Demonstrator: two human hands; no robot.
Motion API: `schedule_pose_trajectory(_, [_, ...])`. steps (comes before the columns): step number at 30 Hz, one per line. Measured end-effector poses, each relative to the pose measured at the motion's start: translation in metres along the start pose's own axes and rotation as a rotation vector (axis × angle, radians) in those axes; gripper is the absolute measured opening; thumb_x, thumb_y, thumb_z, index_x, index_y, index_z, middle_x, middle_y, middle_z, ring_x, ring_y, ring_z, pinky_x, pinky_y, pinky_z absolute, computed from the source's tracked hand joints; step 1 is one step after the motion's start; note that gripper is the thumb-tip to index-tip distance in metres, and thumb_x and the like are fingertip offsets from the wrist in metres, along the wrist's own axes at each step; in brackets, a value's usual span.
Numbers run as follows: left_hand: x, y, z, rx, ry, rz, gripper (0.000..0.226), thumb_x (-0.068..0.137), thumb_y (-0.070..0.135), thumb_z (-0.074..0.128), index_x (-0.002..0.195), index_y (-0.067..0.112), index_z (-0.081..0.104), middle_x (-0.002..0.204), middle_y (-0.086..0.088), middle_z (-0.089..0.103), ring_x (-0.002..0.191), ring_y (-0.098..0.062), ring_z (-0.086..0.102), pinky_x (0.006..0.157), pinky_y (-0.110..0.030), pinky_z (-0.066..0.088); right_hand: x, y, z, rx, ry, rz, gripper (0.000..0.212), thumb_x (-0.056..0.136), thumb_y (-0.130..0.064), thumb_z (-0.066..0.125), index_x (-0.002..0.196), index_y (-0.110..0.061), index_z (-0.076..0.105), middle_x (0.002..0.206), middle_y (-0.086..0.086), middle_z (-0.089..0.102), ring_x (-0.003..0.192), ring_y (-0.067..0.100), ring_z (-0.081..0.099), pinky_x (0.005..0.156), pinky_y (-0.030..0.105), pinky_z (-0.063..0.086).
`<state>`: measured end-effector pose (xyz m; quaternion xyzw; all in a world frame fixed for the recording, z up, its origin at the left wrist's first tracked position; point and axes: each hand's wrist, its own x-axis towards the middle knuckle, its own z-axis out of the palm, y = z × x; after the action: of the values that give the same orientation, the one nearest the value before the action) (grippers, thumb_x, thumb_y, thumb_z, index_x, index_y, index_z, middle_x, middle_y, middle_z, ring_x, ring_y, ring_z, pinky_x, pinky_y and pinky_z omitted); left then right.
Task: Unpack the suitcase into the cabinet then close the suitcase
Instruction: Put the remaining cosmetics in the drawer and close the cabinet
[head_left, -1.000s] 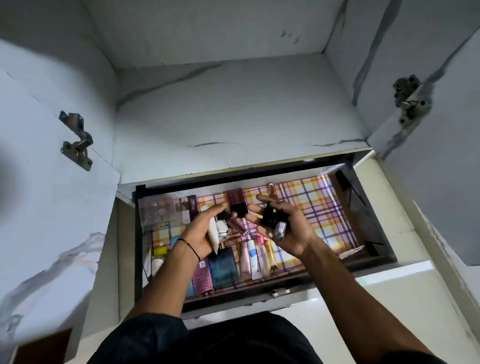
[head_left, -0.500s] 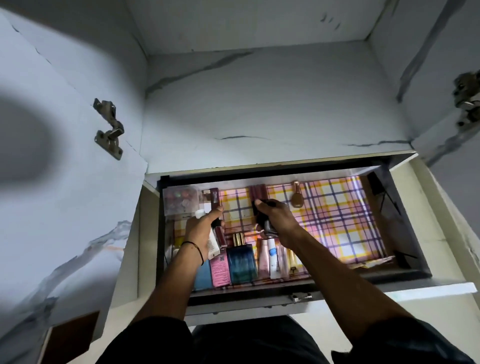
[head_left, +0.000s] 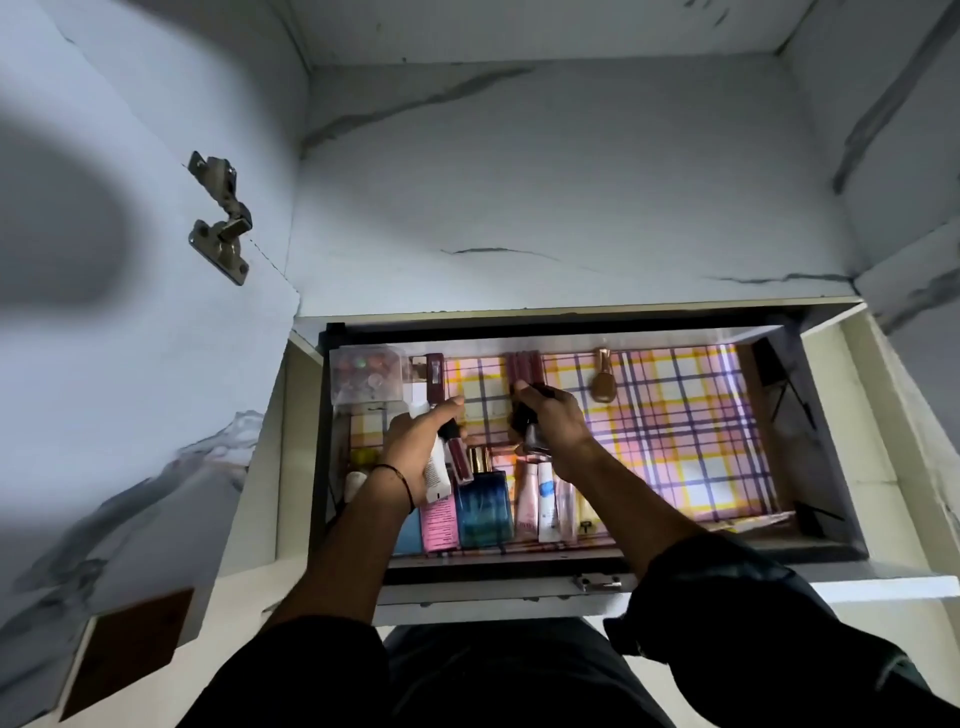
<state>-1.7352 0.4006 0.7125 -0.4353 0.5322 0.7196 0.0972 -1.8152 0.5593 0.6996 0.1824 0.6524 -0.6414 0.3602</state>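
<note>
Both hands inside cabinet drawer. Left hand grasps white tube plus red gloss, at 9 o'clock of right hand, which is clenched round dark bottle. Brown bottle lies at right hand's 1 o'clock, apart. Blue bottle at left hand's 5 o'clock, in the drawer's near row.

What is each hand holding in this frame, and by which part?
Left hand grips a white tube round its middle and a dark-red gloss tube near its cap. Right hand clutches small dark bottles in its curled fingers; exact hold hidden.
</note>
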Motion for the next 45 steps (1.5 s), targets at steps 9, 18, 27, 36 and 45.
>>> schedule_pose_trajectory(9, [0.008,0.000,0.048,-0.130,-0.247,-0.172,0.021,0.083,0.018,0.071,0.100,0.008,0.068,0.096,-0.017,0.071,0.082,-0.028,0.071,0.087,-0.045,0.050,-0.037,0.004,-0.056,0.018,-0.115,0.006,0.022,0.094,-0.013,0.056,0.073,-0.007,0.054,0.059,0.012,0.051,0.051,0.025,0.049,0.044,0.027,0.037])
schedule_pose_trajectory(18, [0.013,-0.001,0.075,-0.107,-0.131,-0.159,0.013,0.082,0.020,0.076,0.087,0.010,0.072,0.088,-0.011,0.071,0.076,-0.026,0.066,0.066,-0.034,0.053,-0.048,0.001,-0.075,-0.168,-0.131,-0.045,0.019,0.091,-0.019,0.071,0.079,-0.004,0.067,0.058,0.006,0.058,0.043,0.014,0.050,0.040,0.020,0.041])
schedule_pose_trajectory(27, [0.009,-0.006,0.085,0.129,-0.218,-0.146,0.021,0.081,0.022,0.078,0.094,0.007,0.072,0.092,-0.008,0.075,0.071,-0.015,0.063,0.051,-0.025,0.050,-0.025,0.003,-0.080,0.270,0.186,-0.035,0.019,0.087,-0.022,0.075,0.084,-0.004,0.069,0.059,0.007,0.060,0.046,0.019,0.055,0.042,0.025,0.042])
schedule_pose_trajectory(36, [0.008,-0.009,0.090,0.212,-0.169,-0.149,0.029,0.078,0.024,0.081,0.098,0.004,0.073,0.103,-0.010,0.073,0.100,-0.027,0.066,0.081,-0.032,0.049,0.013,-0.014,-0.068,-0.171,0.208,-0.131,0.047,0.080,-0.036,0.082,0.090,0.007,0.069,0.073,0.020,0.071,0.055,0.027,0.063,0.049,0.034,0.050])
schedule_pose_trajectory(45, [0.019,-0.003,0.056,0.129,-0.059,-0.125,0.011,0.090,0.009,0.065,0.092,-0.002,0.069,0.087,-0.020,0.070,0.071,-0.031,0.065,0.068,-0.040,0.057,0.057,-0.044,-0.056,-0.774,0.123,-0.154,0.033,0.089,-0.038,0.073,0.069,-0.015,0.061,0.060,-0.001,0.063,0.033,0.002,0.052,0.034,0.015,0.037])
